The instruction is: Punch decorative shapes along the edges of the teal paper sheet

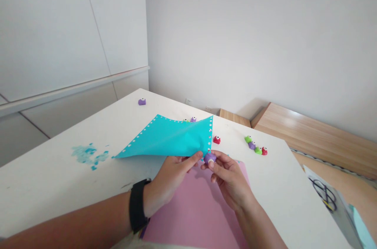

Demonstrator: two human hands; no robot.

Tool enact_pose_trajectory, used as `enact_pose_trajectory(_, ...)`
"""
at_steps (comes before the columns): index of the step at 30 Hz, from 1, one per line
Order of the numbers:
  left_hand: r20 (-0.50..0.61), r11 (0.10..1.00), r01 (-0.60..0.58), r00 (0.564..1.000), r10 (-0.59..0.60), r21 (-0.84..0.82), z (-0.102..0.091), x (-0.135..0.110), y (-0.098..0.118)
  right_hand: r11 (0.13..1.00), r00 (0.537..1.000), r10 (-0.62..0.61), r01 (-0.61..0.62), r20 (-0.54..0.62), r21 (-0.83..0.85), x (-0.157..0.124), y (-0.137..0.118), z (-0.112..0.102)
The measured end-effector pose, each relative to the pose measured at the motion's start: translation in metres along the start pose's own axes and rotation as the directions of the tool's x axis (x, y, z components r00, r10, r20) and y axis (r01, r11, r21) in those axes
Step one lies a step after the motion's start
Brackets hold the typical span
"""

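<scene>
My left hand [169, 180] pinches the near edge of a turquoise paper sheet [167, 137], whose two far edges are lined with small star-shaped holes. My right hand [228, 181] grips a small purple craft punch [210, 158] with the sheet's corner fed into it. A black wristband [138, 205] circles my left wrist. A pink paper sheet [194, 213] lies flat under both hands. The turquoise sheet is lifted off it and curves upward.
On the white table [44, 190] stand a red punch [216, 140], a row of several green, purple and red punches [255, 145], and a purple punch [141, 101]. Turquoise paper scraps [86, 154] lie at the left. A wooden board [306, 127] lies beyond the right edge.
</scene>
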State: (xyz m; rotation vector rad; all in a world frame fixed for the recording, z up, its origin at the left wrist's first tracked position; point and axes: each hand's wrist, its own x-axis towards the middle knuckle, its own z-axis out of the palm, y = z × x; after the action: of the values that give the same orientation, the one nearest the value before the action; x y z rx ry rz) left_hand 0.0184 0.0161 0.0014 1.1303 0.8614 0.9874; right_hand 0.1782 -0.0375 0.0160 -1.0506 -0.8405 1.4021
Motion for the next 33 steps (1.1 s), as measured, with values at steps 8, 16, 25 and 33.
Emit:
enact_pose_trajectory(8,0.036,0.996,0.007,0.999,-0.004,-0.091,0.0035,-0.0017,0.0066,0.996,1.000,0.024,-0.024,0.003,0.087,-0.0011,0.0009,0.0039)
enact_pose_trajectory(16,0.060,0.986,-0.086,0.994,0.096,-0.141,0.0029,0.0000,0.0037,0.993,0.999,0.032,-0.036,0.035,0.114,-0.0048,0.0014,0.0085)
enact_pose_trajectory(25,0.090,0.990,-0.030,0.995,0.042,-0.139,0.0027,0.0003,0.0012,0.999,1.000,-0.021,0.021,-0.003,0.043,-0.0003,0.0070,0.0036)
enact_pose_trajectory(33,0.058,0.994,-0.008,0.998,0.015,-0.111,0.0021,-0.0011,0.0004,0.998,0.999,-0.036,0.035,0.006,0.048,-0.0013,0.0064,0.0047)
